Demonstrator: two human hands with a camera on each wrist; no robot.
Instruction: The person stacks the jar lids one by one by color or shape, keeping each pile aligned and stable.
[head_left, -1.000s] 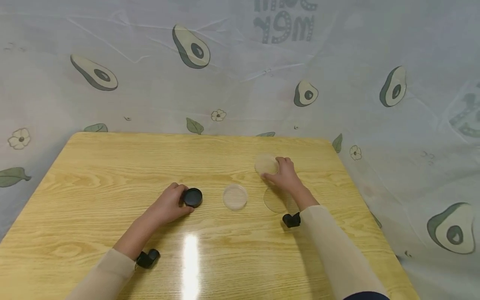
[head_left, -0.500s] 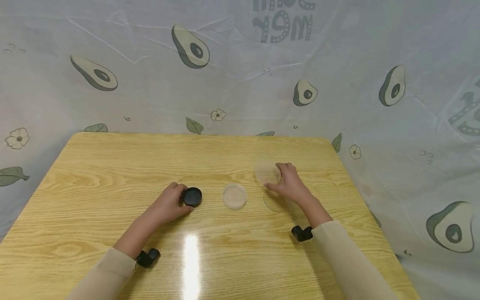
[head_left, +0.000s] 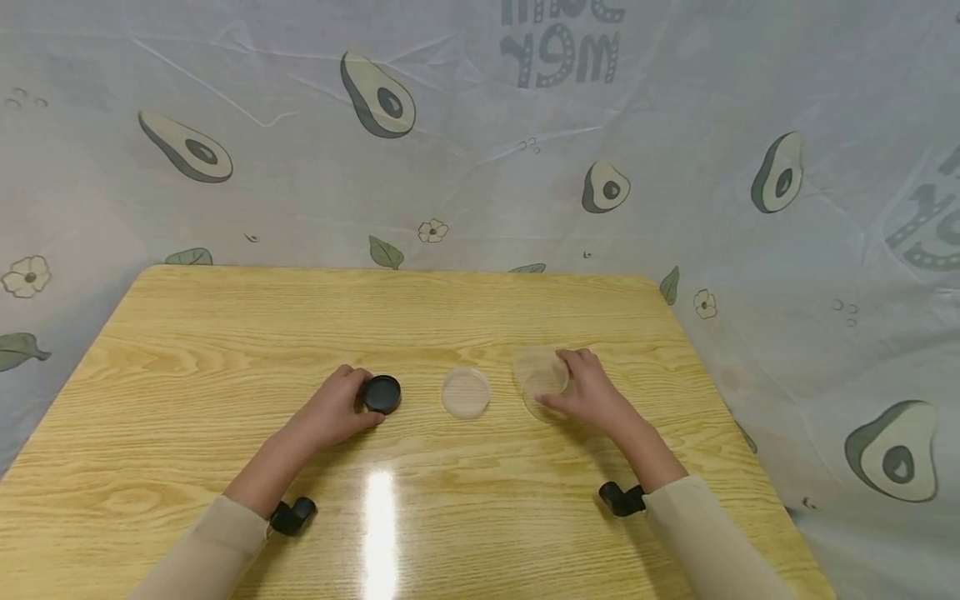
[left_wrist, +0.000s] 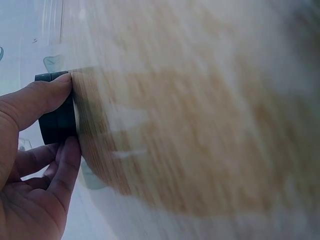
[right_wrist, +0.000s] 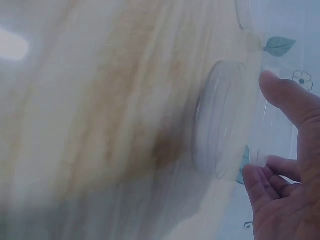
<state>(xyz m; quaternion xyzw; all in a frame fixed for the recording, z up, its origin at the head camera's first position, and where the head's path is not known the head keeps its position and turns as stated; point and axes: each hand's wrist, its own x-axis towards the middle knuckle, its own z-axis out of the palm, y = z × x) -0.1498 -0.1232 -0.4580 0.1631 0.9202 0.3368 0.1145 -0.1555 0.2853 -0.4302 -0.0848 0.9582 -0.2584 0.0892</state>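
In the head view my left hand (head_left: 337, 406) grips a short black cylinder (head_left: 382, 394) by its sides, thumb and fingers on opposite edges. The left wrist view shows this cylinder (left_wrist: 57, 112) against the tabletop, with a seam round it. My right hand (head_left: 588, 393) pinches a clear petri dish lid (head_left: 542, 365) by its rim. Below the lid, a clear petri dish (right_wrist: 220, 120) stands on the table; a gap separates the two in the right wrist view. Between the hands lies another clear round dish (head_left: 466, 393).
The wooden table (head_left: 300, 312) has a bright glare streak near its front. Behind it hangs a pale cloth (head_left: 480, 150) printed with avocados. A small black camera (head_left: 293, 517) is strapped to the left wrist, another (head_left: 622, 499) to the right.
My right hand has come back toward the near side with the lid, which now overlaps the dish beneath it in the head view. The left hand and black cylinder have stayed put.
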